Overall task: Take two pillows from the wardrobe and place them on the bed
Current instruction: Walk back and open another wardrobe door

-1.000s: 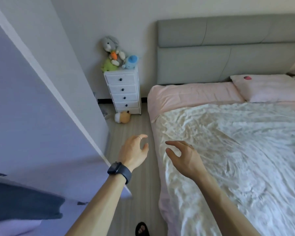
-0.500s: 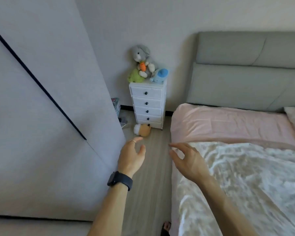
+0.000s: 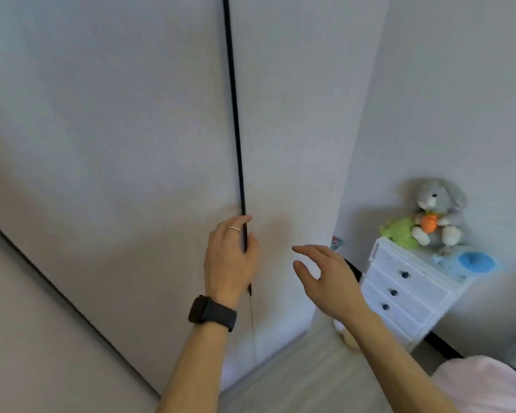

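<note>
Left hand (image 3: 230,257) fingers in wardrobe (image 3: 116,144) door seam, no legible writing

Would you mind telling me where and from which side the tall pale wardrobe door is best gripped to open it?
Probably at its vertical edge along the dark gap between the two panels; the pale wardrobe door shows no handle. Come from the front, hooking fingertips into the gap, as the left hand does. The right hand hovers open beside it.
</note>
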Demonstrator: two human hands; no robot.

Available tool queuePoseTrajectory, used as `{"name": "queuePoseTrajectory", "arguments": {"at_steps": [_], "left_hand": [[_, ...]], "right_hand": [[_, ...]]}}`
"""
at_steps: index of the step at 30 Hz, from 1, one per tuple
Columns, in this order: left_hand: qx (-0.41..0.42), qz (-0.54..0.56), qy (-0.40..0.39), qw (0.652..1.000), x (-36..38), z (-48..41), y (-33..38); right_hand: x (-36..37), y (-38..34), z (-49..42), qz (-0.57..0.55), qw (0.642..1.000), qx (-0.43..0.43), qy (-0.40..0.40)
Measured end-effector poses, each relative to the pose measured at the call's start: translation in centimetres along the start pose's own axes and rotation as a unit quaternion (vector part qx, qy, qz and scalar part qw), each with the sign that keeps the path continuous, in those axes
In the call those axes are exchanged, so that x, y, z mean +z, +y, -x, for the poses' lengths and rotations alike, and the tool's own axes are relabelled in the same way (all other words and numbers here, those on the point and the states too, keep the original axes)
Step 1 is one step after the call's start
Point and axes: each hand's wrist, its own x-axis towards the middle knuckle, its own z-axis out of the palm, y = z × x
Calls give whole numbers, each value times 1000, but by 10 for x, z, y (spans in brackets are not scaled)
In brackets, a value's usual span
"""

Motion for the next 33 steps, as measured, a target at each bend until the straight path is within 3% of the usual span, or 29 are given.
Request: {"name": "queuePoseTrajectory", "arguments": {"at_steps": [7, 10, 13, 18, 33], "left_hand": [[105, -62, 187, 975, -12, -94, 18], [169, -119, 285, 936, -18, -134, 28], [167, -179, 340, 908, -21, -165, 43], [145, -229, 361, 892, -20, -194, 60], [52, -403, 335, 850, 18, -184, 40]], "right_hand": [[-9, -43, -149, -30, 981, -180, 61], [-21, -58, -196, -39, 949, -272, 154], [-30, -65, -238, -36, 901, -347, 259], [-30, -71, -288, -16, 844, -412, 343], [9, -47, -332, 33, 814, -464, 347]]}}
